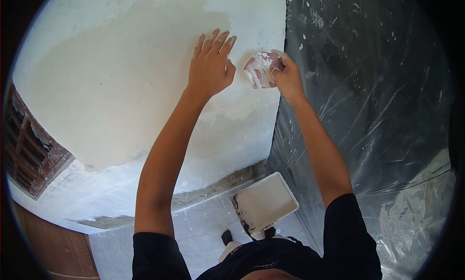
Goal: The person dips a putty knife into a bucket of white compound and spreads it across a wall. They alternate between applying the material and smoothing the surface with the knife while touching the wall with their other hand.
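My left hand (pixel 210 64) is raised in front of the wall (pixel 131 91), its fingers stretched out and pointing up, with white smears on the fingertips. A few inches to its right, my right hand (pixel 290 81) grips a reddish putty spreader (pixel 261 70) near the wall's right edge. White paste coats much of the spreader's flat face. The wall is whitish, with a large, smooth beige-grey patch spreading behind and left of my left hand. Both arms reach upward, and nothing shows in the left hand.
Black plastic sheeting (pixel 368 86) with white splatters hangs along the right. A paste-smeared rectangular tray (pixel 266 202) lies on the pale floor (pixel 193 224) near my feet. At left are a brown window grille (pixel 29 144) and a brown panel (pixel 58 246).
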### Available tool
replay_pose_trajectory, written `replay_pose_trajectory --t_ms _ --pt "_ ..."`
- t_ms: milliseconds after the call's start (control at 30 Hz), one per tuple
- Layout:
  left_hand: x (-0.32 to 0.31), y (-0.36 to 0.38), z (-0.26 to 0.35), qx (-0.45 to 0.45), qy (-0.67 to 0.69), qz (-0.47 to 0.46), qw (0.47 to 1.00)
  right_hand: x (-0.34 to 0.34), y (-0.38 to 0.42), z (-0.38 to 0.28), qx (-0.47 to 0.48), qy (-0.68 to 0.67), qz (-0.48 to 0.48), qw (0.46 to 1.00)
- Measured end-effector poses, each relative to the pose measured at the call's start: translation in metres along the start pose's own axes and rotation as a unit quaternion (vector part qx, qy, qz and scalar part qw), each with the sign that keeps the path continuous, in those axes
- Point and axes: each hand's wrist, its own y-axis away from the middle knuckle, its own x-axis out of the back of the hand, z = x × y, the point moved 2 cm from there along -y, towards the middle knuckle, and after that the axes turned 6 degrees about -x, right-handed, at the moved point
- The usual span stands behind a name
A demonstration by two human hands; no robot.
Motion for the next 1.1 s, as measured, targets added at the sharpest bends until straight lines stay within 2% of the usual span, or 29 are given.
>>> replay_pose_trajectory --t_ms 167,267,533,600,667,767,867,967,1000,1033,1100 --pt "-0.027 0.062 0.047 0.017 0.079 -0.015 0.997 0.006 0.028 0.037 -0.074 0.002 -0.021 0.997" --pt "-0.043 0.104 0.072 0.055 0.133 -0.066 0.987 0.003 0.048 0.063 -0.114 -0.017 -0.048 0.992" --pt "-0.070 0.227 0.130 0.230 0.220 -0.232 0.919 -0.021 0.116 0.162 -0.214 -0.002 -0.139 0.967" --pt "-0.074 0.259 0.146 0.255 0.237 -0.242 0.906 -0.027 0.140 0.188 -0.234 0.013 -0.153 0.960" --pt "-0.074 0.292 0.160 0.277 0.254 -0.252 0.892 -0.034 0.164 0.195 -0.295 0.013 -0.175 0.939" --pt "-0.078 0.337 0.184 0.315 0.275 -0.303 0.856 -0.044 0.205 0.235 -0.298 0.073 -0.181 0.934" --pt "-0.076 0.378 0.206 0.373 0.276 -0.317 0.827 -0.052 0.248 0.269 -0.348 0.061 -0.208 0.912" --pt "-0.073 0.427 0.233 0.416 0.300 -0.355 0.782 -0.056 0.293 0.286 -0.405 0.057 -0.217 0.886" --pt "-0.072 0.440 0.240 0.439 0.303 -0.391 0.750 -0.058 0.308 0.297 -0.416 0.059 -0.221 0.880" --pt "-0.072 0.454 0.248 0.461 0.305 -0.425 0.717 -0.059 0.324 0.310 -0.406 0.089 -0.211 0.885" --pt "-0.073 0.478 0.265 0.472 0.312 -0.444 0.695 -0.059 0.350 0.334 -0.401 0.121 -0.208 0.884"
